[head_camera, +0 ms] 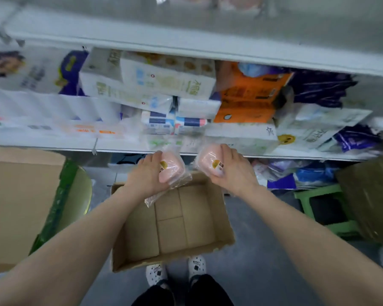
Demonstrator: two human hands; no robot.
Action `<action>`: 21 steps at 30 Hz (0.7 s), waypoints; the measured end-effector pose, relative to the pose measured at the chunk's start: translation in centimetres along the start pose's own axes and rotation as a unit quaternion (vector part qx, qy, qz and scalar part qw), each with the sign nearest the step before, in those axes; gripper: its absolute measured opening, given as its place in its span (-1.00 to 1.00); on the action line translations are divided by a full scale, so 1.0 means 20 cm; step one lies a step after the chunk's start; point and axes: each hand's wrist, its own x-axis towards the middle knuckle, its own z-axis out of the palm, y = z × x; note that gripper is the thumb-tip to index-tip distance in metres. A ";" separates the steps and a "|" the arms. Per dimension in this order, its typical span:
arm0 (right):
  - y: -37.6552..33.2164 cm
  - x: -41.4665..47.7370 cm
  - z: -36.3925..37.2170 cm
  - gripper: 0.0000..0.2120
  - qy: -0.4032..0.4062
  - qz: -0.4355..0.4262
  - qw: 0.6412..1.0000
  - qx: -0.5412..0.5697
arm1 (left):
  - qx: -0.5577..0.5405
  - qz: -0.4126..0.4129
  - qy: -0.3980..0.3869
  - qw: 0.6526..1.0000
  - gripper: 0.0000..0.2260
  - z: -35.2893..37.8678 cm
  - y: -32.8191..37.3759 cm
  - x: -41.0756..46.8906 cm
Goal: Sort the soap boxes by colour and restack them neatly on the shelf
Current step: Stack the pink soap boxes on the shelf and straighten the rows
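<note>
I hold two pink soap boxes, each wrapped in clear plastic with a yellow sticker. My left hand [146,173] grips one pink soap box [174,167]. My right hand [234,171] grips the other pink soap box [209,160]. Both hover just below the front edge of the white shelf [53,146] and above an open cardboard box [173,224] on the floor, which has nothing inside.
The shelf holds crowded tissue packs [150,85], an orange carton [250,98] and purple packs [318,89]. A large cardboard box [20,195] stands at the left, another box [372,195] at the right over a green stool [325,208]. My feet [177,270] stand behind the open box.
</note>
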 end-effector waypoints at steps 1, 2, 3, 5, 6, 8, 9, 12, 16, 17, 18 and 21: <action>0.00 0.01 -0.09 -0.21 0.016 0.000 1.000 -0.001 | -0.001 0.017 0.011 1.000 -0.19 -0.06 0.03 0.01; 0.00 0.01 -0.17 -0.21 0.033 0.000 0.999 -0.002 | 0.002 0.034 0.017 0.999 -0.19 -0.13 0.07 0.03; 0.00 0.01 -0.26 -0.21 0.055 0.000 0.998 -0.004 | 0.006 0.051 0.022 0.998 -0.17 -0.19 0.10 0.04; 0.01 0.00 -0.42 -0.16 0.105 -0.006 0.994 -0.003 | 0.006 0.074 0.034 0.997 -0.16 -0.32 0.17 0.07; 0.03 0.00 -0.50 -0.14 0.126 -0.013 0.992 -0.005 | 0.004 0.082 0.042 0.996 -0.17 -0.38 0.20 0.08; 0.07 0.02 -0.64 -0.15 0.165 -0.018 0.986 -0.016 | 0.003 0.102 0.053 0.993 -0.18 -0.52 0.27 0.12; 0.09 0.04 -0.72 -0.17 0.182 -0.015 0.983 -0.027 | 0.000 0.112 0.061 0.992 -0.17 -0.59 0.31 0.14; 0.16 0.13 -0.92 -0.23 0.220 -0.005 0.975 -0.040 | -0.009 0.136 0.111 0.984 -0.10 -0.80 0.42 0.20; 0.25 0.27 -1.17 -0.24 0.240 -0.017 0.969 -0.054 | 0.006 0.153 0.165 0.974 -0.17 -1.04 0.55 0.32; 0.27 0.31 -1.22 -0.24 0.252 -0.026 0.966 -0.055 | 0.014 0.155 0.175 0.972 -0.17 -1.09 0.57 0.36; 0.29 0.36 -1.27 -0.24 0.263 -0.034 0.962 -0.058 | 0.024 0.154 0.184 0.970 -0.16 -1.14 0.58 0.40; 0.34 0.56 -1.40 -0.23 0.291 -0.065 0.952 -0.066 | 0.046 0.141 0.210 0.966 -0.16 -1.24 0.61 0.51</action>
